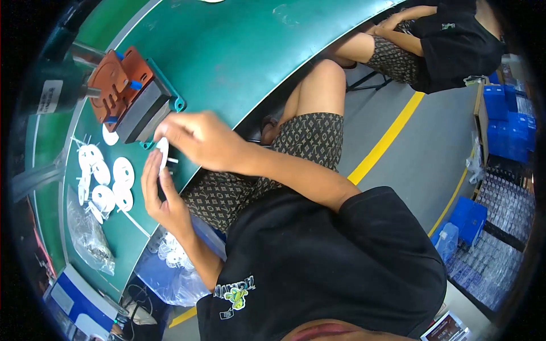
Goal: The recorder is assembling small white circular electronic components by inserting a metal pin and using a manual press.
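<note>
**Kid:** While the person sits at the green table [239, 51], what are the two hands doing?

**Helper:** Both hands meet at the table's edge. The left hand [162, 196] is curled with the palm up. The right hand [196, 136] comes over it and pinches a small white disc [163, 150] between the fingertips. So the right hand has a narrow grip on the disc. The left hand touches it from below, and something dark may sit in its palm. I cannot tell what.

**Kid:** Where is the disc?

**Helper:** It is between the two hands, just beside the grey and brown block [128, 94] that stands on the table.

**Kid:** Are there more discs?

**Helper:** Yes. A bunch of white discs [105, 176] lies flat on the table, to the left of the hands. A clear bag [88, 236] lies near them. Another bag of white parts [170, 264] hangs below the table edge.

**Kid:** Is the work almost done?

**Helper:** I think not. One disc is in hand, and many lie waiting. I see no pile of finished ones.
</note>
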A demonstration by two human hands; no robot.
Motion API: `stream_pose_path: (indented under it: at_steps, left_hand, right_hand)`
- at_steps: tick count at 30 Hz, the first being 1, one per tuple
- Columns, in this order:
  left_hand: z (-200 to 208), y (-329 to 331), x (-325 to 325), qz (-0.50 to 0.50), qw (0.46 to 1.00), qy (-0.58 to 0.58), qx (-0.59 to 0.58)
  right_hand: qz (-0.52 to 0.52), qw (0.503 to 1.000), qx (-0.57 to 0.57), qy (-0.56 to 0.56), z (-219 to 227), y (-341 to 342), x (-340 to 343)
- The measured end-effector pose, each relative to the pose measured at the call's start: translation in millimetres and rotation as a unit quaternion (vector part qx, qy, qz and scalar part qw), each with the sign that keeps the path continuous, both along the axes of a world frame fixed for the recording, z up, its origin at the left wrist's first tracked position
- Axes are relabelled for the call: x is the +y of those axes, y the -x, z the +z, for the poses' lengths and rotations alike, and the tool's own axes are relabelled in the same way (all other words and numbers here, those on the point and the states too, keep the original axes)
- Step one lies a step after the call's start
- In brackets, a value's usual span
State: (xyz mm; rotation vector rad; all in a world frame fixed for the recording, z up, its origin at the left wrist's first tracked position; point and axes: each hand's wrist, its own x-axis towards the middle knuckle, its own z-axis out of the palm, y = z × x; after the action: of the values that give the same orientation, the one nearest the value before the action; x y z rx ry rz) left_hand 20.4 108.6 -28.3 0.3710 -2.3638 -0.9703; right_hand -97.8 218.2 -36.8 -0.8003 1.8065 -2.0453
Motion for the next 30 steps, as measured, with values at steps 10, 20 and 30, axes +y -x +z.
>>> stream_pose_path:
  at_steps: [10, 20, 30]
  left_hand:
    - [59.1, 39.6, -7.9, -0.025, 0.96, 0.242, 0.142]
    - [46.0, 92.2, -63.0, 0.009, 0.943, 0.331, 0.032]
    - [154.3, 95.5, 2.1, -0.136, 0.875, 0.339, 0.319]
  right_hand:
    - [0.117, 0.883, -0.394, 0.226, 7.1, 32.1, 34.1]
    - [-0.039, 0.996, -0.078, 0.033, -1.1, 28.0, -4.3]
    - [-0.155, 0.859, 0.386, -0.298, -6.0, 64.1, 9.8]
